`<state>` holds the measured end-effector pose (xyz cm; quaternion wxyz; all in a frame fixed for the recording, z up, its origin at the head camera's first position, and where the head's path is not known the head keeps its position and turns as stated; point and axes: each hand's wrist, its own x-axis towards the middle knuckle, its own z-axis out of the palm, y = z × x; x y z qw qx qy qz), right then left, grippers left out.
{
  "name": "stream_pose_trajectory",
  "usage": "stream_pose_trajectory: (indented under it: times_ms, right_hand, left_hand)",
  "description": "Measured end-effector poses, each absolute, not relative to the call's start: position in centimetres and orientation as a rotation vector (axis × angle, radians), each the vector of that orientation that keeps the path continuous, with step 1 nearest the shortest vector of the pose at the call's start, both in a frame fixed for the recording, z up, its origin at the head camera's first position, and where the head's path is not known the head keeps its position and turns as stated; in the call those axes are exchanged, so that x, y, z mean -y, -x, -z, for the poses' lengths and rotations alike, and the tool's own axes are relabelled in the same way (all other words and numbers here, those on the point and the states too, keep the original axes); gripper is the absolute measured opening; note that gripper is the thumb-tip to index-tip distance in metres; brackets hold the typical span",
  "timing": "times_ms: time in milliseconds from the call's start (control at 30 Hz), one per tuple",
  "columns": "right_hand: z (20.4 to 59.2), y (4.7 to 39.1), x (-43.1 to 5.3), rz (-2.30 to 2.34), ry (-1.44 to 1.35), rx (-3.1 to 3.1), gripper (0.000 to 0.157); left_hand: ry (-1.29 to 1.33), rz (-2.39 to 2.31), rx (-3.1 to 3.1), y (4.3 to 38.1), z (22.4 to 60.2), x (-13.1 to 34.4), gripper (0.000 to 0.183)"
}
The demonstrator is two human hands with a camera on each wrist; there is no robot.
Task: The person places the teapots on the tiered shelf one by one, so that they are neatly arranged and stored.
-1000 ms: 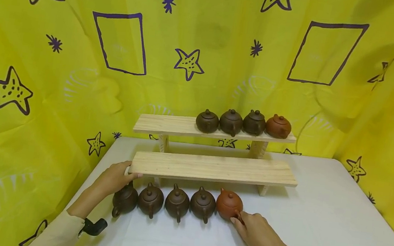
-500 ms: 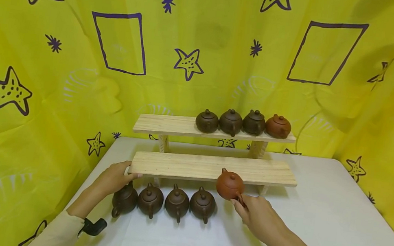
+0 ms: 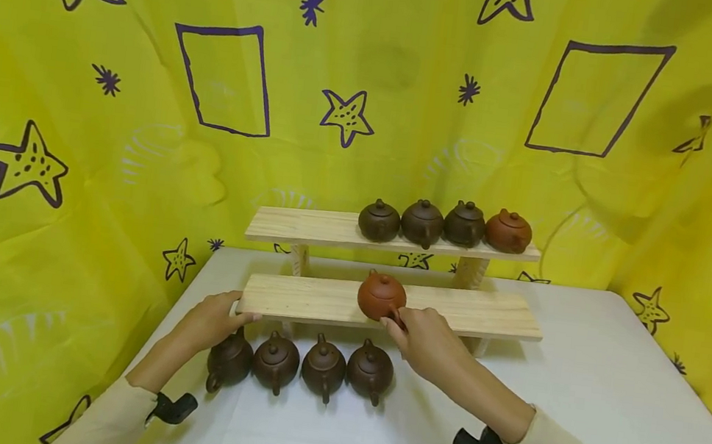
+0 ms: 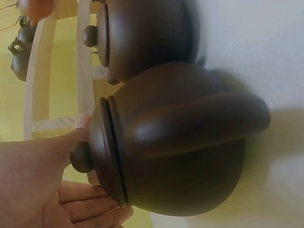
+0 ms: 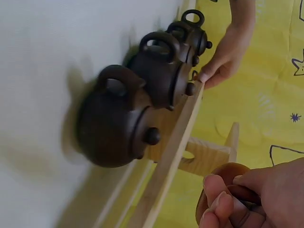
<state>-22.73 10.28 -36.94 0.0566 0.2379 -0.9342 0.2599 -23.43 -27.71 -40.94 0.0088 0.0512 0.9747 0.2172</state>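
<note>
My right hand (image 3: 431, 341) pinches the handle of a reddish-brown teapot (image 3: 380, 297), held over the middle of the lower shelf board (image 3: 465, 312); whether its base touches the wood I cannot tell. In the right wrist view, curled fingers cover most of that teapot (image 5: 231, 171). My left hand (image 3: 208, 320) grips the left end of the lower board, thumb at the front edge. Right beside it, a dark brown teapot (image 4: 185, 156) stands on the table. Several dark teapots form this front row, including one at its right end (image 3: 370, 372).
The upper board (image 3: 302, 224) bears three dark teapots, such as the middle one (image 3: 422, 224), and a reddish one (image 3: 508, 233) at its right end. Wooden legs (image 3: 471, 273) support the boards. A white table (image 3: 601, 400) lies beneath, with a yellow patterned curtain (image 3: 417, 52) behind.
My right hand has lifted the reddish-brown teapot off the table from the front row's right end, then moved it forward and left over the lower board. The left hand stays put.
</note>
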Motion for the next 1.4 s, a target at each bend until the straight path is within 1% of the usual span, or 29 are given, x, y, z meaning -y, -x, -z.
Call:
stream_pose_trajectory:
  times_ms: [267, 400, 533, 633, 900, 1233, 1400]
  right_hand:
    - [34.3, 25.1, -6.0, -0.777, -0.843, 2.707, 0.042]
    - [32.8, 26.6, -4.1, -0.773, -0.831, 2.687, 0.041]
    - [31.9, 28.3, -2.5, -0.757, -0.794, 2.689, 0.044]
    - [31.6, 29.6, -1.5, -0.744, -0.747, 2.706, 0.047]
    - [31.2, 32.0, 0.5, -0.754, -0.607, 2.749, 0.044]
    - [31.0, 33.1, 1.4, -0.776, -0.517, 2.820, 0.041]
    - [31.2, 33.4, 1.6, -0.765, -0.522, 2.827, 0.040]
  left_hand:
    - [-0.147, -0.672, -3.048, 23.6, 41.0, 27.7, 0.071]
    - [-0.132, -0.679, -3.041, 23.5, 41.0, 27.7, 0.071]
    - [-0.122, -0.682, -3.036, 23.5, 40.9, 27.7, 0.072]
    - [-0.119, -0.672, -3.035, 23.4, 40.8, 27.7, 0.074]
    - [-0.134, -0.681, -3.036, 23.4, 40.7, 27.7, 0.072]
    - [-0.130, -0.688, -3.031, 23.3, 40.8, 27.7, 0.070]
    - [-0.130, -0.680, -3.039, 23.4, 40.7, 27.7, 0.070]
